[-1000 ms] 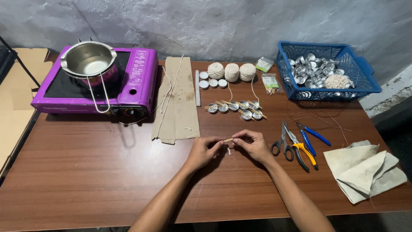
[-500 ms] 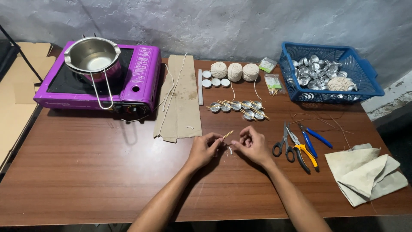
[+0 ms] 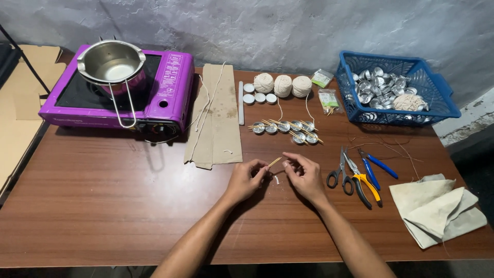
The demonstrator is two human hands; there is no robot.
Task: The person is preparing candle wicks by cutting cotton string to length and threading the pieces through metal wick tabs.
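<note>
- The left hand (image 3: 246, 179) pinches a thin wooden stick (image 3: 274, 161) between its fingertips, just above the brown wooden bench (image 3: 103, 195); the stick tilts up toward the right.
- The right hand (image 3: 304, 174) is half closed just beside the stick's tip – I cannot tell if it holds a thread.
- It seems a wick is being fixed to the stick; the next move calls for fine, steady fingers.
- Two small clear packets with green labels (image 3: 323, 87) lie between the three cream string balls (image 3: 282, 85) and the blue plastic basket (image 3: 442, 92).
</note>
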